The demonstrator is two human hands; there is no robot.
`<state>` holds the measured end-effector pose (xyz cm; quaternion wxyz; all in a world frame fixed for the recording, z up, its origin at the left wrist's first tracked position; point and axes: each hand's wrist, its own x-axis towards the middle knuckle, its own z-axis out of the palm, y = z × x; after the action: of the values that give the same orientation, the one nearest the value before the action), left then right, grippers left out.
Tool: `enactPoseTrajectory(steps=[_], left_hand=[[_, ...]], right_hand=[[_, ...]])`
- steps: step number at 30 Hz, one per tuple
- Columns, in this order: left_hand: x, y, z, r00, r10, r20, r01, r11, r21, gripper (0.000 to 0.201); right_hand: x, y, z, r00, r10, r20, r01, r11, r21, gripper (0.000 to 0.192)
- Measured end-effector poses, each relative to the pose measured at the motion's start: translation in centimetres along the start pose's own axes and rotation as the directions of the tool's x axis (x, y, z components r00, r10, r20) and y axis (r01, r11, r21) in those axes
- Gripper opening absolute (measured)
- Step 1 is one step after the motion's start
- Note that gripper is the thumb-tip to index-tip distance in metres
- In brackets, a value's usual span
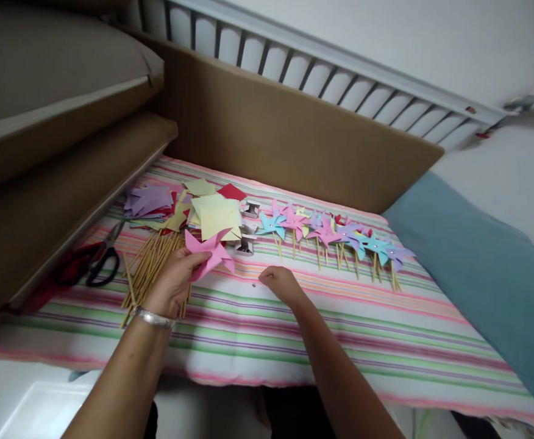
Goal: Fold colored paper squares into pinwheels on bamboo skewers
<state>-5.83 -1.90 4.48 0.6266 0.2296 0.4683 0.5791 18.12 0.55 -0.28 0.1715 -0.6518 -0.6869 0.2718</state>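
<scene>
Folded into a pinwheel shape, a pink paper pinwheel (211, 255) is pinched between the thumb and fingers of my left hand (182, 274). My right hand (280, 283) hovers low over the cloth with its fingers closed together; whatever they hold, if anything, is hidden. A tiny dark dot, perhaps a pin (254, 285), lies just left of it. Under and beside my left hand is a heap of thin wooden sticks (155, 265). Behind the pink pinwheel lie pale yellow paper squares (219, 213) and small silvery boxes (245, 245).
Finished pinwheels on sticks (326, 231) lie in a row to the right. Black-handled scissors (102, 259) and a stack of cut coloured papers (150, 201) are at left. A brown board (285, 128) stands behind the striped cloth (363, 329).
</scene>
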Motion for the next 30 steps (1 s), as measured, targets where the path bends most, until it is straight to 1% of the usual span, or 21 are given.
enactPoseTrajectory(steps=[2, 4, 6, 7, 9, 10, 12, 15, 19, 23, 26, 30], left_hand=[[0.0, -0.1, 0.2, 1.0, -0.005, -0.022, 0.005, 1.0, 0.01, 0.024], [0.1, -0.3, 0.3, 1.0, -0.004, -0.023, 0.005, 1.0, 0.023, 0.021], [0.1, -0.4, 0.4, 1.0, -0.005, -0.01, 0.005, 0.999, 0.047, 0.02], [0.1, -0.4, 0.4, 1.0, -0.004, -0.005, 0.004, 0.998, 0.06, 0.02], [-0.1, -0.4, 0.3, 1.0, 0.005, -0.006, -0.004, 0.997, 0.075, 0.02], [-0.1, -0.4, 0.3, 1.0, 0.01, -0.011, -0.009, 0.997, 0.077, 0.02], [-0.3, -0.3, 0.2, 1.0, 0.017, -0.017, -0.016, 0.997, 0.07, 0.02], [-0.3, -0.2, 0.0, 1.0, 0.012, 0.001, -0.012, 0.998, 0.061, 0.02], [0.0, -0.3, -0.2, 1.0, -0.018, 0.011, 0.017, 0.998, 0.055, 0.02], [0.2, -0.7, 0.1, 0.998, -0.035, 0.045, 0.032, 0.998, 0.055, 0.022], [0.2, -0.9, 0.4, 0.998, -0.036, 0.048, 0.032, 0.996, 0.08, 0.02], [0.3, -1.3, 0.8, 1.0, -0.029, 0.007, 0.028, 0.995, 0.1, 0.018]], right_hand=[[-0.6, 0.1, -0.1, 0.997, -0.011, -0.076, 0.01, 1.0, -0.014, 0.017], [-1.7, -0.2, 0.4, 0.987, -0.029, -0.156, 0.025, 0.999, -0.031, 0.019], [-3.0, -0.6, 1.4, 0.972, -0.092, -0.215, 0.08, 0.995, -0.065, 0.02], [-3.5, -0.8, 2.0, 0.96, -0.157, -0.23, 0.137, 0.985, -0.103, 0.02], [-4.4, -1.2, 3.1, 0.937, -0.264, -0.228, 0.221, 0.955, -0.196, 0.021], [-4.6, -1.3, 3.5, 0.932, -0.294, -0.215, 0.239, 0.939, -0.246, 0.021], [-4.5, -1.4, 3.9, 0.941, -0.287, -0.179, 0.221, 0.922, -0.319, 0.021], [-3.6, -1.5, 4.0, 0.966, -0.217, -0.142, 0.158, 0.926, -0.344, 0.02], [-2.1, -1.4, 4.0, 0.977, -0.159, -0.145, 0.105, 0.94, -0.324, 0.017], [-0.8, -1.2, 3.9, 0.98, -0.133, -0.15, 0.09, 0.961, -0.261, 0.019], [-0.4, -1.5, 3.1, 0.98, -0.119, -0.157, 0.096, 0.984, -0.149, 0.02], [-1.1, -2.9, 1.1, 0.979, -0.094, -0.18, 0.108, 0.992, 0.065, 0.017]])
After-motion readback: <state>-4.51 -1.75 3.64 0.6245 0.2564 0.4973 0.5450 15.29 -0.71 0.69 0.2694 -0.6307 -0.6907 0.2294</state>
